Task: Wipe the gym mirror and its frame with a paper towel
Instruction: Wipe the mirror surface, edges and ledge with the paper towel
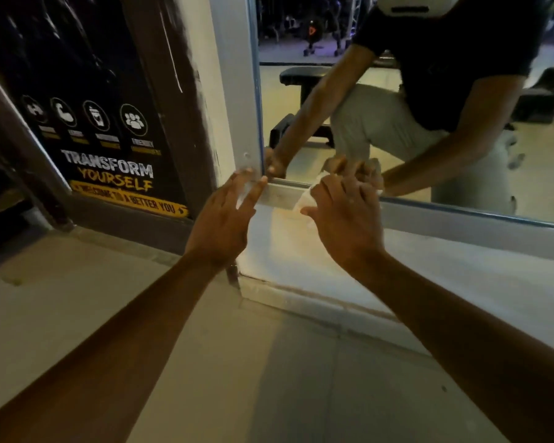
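Observation:
The mirror (349, 100) fills the upper right, edged by a pale metal frame (240, 91) whose bottom rail (461, 222) runs off to the right. My right hand (346, 219) presses a crumpled white paper towel (304, 199) against the bottom rail near the lower left corner; most of the towel is hidden under my fingers. My left hand (227, 219) rests with fingers spread on that corner of the frame, holding nothing. Both hands are reflected in the glass.
A dark poster (109, 139) reading "Transform yourself" covers the wall on the left. A white ledge (461, 282) sits under the mirror, above a tiled floor (205, 362). The glass reflects a person crouching and dark gym benches behind.

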Demonstrator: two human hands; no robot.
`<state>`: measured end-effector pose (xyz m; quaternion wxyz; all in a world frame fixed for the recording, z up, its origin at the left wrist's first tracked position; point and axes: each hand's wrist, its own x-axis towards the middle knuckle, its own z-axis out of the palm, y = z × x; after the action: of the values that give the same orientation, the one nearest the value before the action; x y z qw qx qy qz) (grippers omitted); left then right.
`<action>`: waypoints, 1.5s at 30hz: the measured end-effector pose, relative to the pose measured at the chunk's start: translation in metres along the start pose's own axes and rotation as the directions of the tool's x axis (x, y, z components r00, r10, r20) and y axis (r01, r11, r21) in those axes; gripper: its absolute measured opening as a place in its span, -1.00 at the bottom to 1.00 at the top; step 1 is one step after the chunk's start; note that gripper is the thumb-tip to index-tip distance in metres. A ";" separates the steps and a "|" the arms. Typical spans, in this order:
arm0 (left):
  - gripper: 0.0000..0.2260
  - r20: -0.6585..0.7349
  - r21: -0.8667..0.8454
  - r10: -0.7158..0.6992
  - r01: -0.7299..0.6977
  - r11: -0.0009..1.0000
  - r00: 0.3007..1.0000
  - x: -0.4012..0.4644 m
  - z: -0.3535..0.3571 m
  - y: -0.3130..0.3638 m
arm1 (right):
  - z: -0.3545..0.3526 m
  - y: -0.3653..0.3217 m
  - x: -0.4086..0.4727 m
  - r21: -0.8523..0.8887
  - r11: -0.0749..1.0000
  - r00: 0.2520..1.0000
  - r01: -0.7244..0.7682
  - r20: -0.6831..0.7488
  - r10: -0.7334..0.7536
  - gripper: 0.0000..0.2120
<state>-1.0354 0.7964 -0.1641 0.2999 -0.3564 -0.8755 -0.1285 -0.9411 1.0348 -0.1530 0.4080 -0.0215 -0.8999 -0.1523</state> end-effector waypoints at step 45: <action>-0.07 0.117 -0.024 0.379 -0.379 0.925 0.918 0.046 -0.038 -0.107 | 0.016 -0.124 0.051 0.282 0.781 0.823 -0.557 0.066 0.564 -0.49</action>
<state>-1.1202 0.7290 -0.1072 0.2660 -0.5263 -0.8062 -0.0471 -1.0067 0.9169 -0.1570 0.4435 -0.2263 -0.8604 0.1088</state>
